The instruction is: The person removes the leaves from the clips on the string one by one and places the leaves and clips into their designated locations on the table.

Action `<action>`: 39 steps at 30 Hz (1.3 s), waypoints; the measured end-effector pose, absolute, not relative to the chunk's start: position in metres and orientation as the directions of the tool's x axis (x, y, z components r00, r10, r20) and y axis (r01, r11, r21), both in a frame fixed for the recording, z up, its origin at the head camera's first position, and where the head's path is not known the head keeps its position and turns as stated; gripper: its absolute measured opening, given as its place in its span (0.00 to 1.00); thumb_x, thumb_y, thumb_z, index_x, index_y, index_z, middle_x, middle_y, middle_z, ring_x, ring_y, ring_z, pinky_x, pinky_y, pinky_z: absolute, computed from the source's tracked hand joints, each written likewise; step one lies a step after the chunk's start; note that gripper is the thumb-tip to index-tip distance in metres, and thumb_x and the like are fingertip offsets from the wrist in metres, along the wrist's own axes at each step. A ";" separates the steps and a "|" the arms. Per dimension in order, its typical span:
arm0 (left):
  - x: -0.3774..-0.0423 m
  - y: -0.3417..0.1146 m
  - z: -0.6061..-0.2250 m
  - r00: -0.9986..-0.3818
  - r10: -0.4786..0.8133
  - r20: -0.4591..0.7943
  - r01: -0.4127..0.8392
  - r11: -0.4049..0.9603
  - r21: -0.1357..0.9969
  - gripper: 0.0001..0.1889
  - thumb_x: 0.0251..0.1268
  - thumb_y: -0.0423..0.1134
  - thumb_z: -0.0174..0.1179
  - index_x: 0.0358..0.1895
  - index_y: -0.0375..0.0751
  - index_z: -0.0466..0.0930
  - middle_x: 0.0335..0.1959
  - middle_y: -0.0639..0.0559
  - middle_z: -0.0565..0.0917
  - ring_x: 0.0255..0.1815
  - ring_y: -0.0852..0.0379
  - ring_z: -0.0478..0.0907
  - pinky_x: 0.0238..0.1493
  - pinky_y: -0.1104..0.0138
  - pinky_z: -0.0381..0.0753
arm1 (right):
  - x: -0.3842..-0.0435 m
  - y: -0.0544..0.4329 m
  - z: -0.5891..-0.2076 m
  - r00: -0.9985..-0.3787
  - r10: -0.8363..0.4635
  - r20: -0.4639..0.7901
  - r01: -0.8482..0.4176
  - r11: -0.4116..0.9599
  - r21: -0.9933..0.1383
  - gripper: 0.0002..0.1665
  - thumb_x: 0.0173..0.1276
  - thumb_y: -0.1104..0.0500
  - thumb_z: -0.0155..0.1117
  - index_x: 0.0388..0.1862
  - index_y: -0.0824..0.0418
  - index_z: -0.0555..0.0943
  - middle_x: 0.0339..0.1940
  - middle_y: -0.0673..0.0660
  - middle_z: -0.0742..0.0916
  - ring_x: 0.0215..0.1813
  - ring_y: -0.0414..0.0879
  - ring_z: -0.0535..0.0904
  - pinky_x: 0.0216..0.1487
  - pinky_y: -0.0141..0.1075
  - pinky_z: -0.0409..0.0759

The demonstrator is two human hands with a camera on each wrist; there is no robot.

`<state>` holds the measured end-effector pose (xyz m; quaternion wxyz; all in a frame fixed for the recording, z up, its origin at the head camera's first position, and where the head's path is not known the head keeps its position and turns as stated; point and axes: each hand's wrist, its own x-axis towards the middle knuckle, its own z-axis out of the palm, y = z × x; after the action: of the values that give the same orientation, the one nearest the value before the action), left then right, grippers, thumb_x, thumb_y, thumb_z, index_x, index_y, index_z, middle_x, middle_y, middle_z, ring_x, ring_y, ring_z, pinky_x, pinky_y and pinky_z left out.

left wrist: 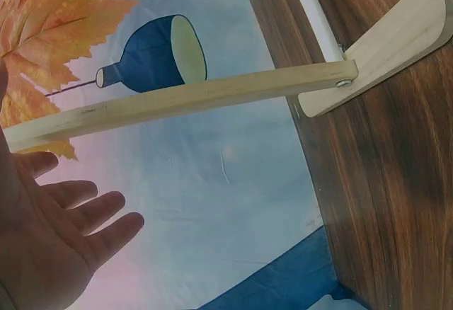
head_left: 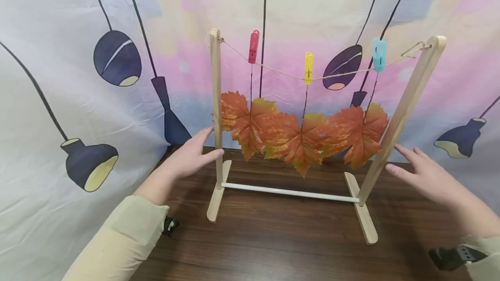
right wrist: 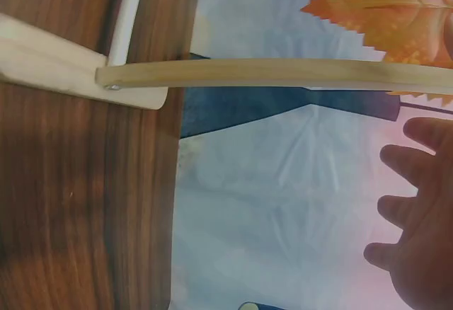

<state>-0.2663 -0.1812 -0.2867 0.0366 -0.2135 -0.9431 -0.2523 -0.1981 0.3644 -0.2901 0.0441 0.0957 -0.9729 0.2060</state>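
Wooden rack (head_left: 401, 120) stands between left hand (head_left: 190, 155) and right hand (head_left: 427, 179); both spread, just beside it.

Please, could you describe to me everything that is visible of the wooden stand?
The stand looks made mainly of pale wood. Two posts with rounded tops rise from flat, round-ended feet, and a white rod joins them low down. It stands upright on a dark brown wood-grained surface. A thin string, tied near the post tops, sags between them, carrying red, yellow and light blue clips with orange leaves. The left hand and right hand are beside the posts; whether they touch is unclear.
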 end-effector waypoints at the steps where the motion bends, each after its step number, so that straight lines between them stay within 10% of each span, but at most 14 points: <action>1: -0.266 -0.182 -0.285 -0.904 0.384 0.188 0.426 0.773 0.470 0.48 0.62 0.67 0.48 0.75 0.40 0.42 0.74 0.39 0.49 0.73 0.43 0.44 0.67 0.47 0.50 | -0.198 0.364 -0.288 -0.977 -0.167 0.131 -0.206 0.892 -0.402 0.44 0.72 0.43 0.49 0.75 0.66 0.46 0.67 0.82 0.54 0.69 0.76 0.39 0.52 0.74 0.47; 6: -0.265 -0.187 -0.277 -0.901 0.370 0.226 0.430 0.706 0.563 0.44 0.66 0.61 0.49 0.75 0.40 0.41 0.73 0.38 0.50 0.70 0.38 0.53 0.63 0.45 0.59 | -0.195 0.363 -0.279 -0.971 -0.155 0.180 -0.222 0.865 -0.450 0.43 0.73 0.47 0.49 0.74 0.69 0.47 0.68 0.78 0.58 0.61 0.79 0.58 0.48 0.69 0.60; 12: -0.262 -0.193 -0.265 -0.904 0.350 0.247 0.423 0.641 0.641 0.38 0.71 0.55 0.47 0.75 0.43 0.42 0.72 0.39 0.53 0.69 0.38 0.55 0.62 0.44 0.60 | -0.192 0.361 -0.268 -0.969 -0.114 0.220 -0.216 0.823 -0.525 0.42 0.73 0.47 0.49 0.74 0.67 0.46 0.69 0.77 0.56 0.66 0.78 0.48 0.53 0.72 0.51; 18: -0.258 -0.194 -0.255 -0.904 0.311 0.294 0.427 0.612 0.666 0.37 0.71 0.54 0.47 0.75 0.44 0.44 0.71 0.41 0.56 0.68 0.40 0.59 0.60 0.44 0.62 | -0.189 0.357 -0.254 -0.966 -0.062 0.252 -0.195 0.815 -0.546 0.41 0.73 0.48 0.50 0.74 0.67 0.47 0.67 0.77 0.60 0.58 0.80 0.59 0.47 0.70 0.60; 24: -0.254 -0.195 -0.243 -0.901 0.285 0.326 0.433 0.598 0.675 0.36 0.70 0.54 0.48 0.74 0.43 0.46 0.69 0.42 0.60 0.66 0.41 0.62 0.59 0.44 0.63 | -0.183 0.355 -0.247 -0.958 -0.034 0.286 -0.198 0.799 -0.567 0.37 0.74 0.48 0.49 0.72 0.68 0.54 0.64 0.70 0.68 0.57 0.56 0.69 0.48 0.69 0.59; 27: -0.252 -0.197 -0.236 -0.899 0.287 0.330 0.437 0.598 0.671 0.36 0.70 0.54 0.48 0.74 0.43 0.46 0.68 0.42 0.61 0.66 0.41 0.62 0.59 0.43 0.62 | -0.179 0.356 -0.244 -0.946 -0.044 0.321 -0.230 0.789 -0.570 0.32 0.74 0.50 0.49 0.69 0.67 0.59 0.59 0.48 0.74 0.48 0.33 0.72 0.53 0.46 0.71; 31: -0.250 -0.196 -0.230 -0.897 0.299 0.325 0.442 0.598 0.669 0.36 0.70 0.54 0.48 0.74 0.46 0.46 0.68 0.43 0.62 0.65 0.42 0.63 0.58 0.44 0.63 | -0.178 0.356 -0.239 -0.930 -0.058 0.362 -0.272 0.770 -0.577 0.28 0.74 0.54 0.49 0.67 0.68 0.62 0.47 0.26 0.70 0.39 0.22 0.71 0.35 0.16 0.65; 39: -0.249 -0.191 -0.222 -0.883 0.264 0.387 0.467 0.555 0.688 0.34 0.70 0.51 0.51 0.73 0.45 0.49 0.64 0.41 0.66 0.63 0.42 0.65 0.57 0.44 0.64 | -0.182 0.350 -0.220 -0.909 -0.033 0.415 -0.295 0.754 -0.587 0.27 0.73 0.54 0.52 0.65 0.67 0.65 0.44 0.27 0.73 0.35 0.25 0.76 0.34 0.16 0.69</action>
<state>-0.2487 -0.1914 -0.2225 0.1205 -0.2092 -0.8736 -0.4226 -0.1815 0.3501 -0.2202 0.1932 0.0896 -0.9163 0.3392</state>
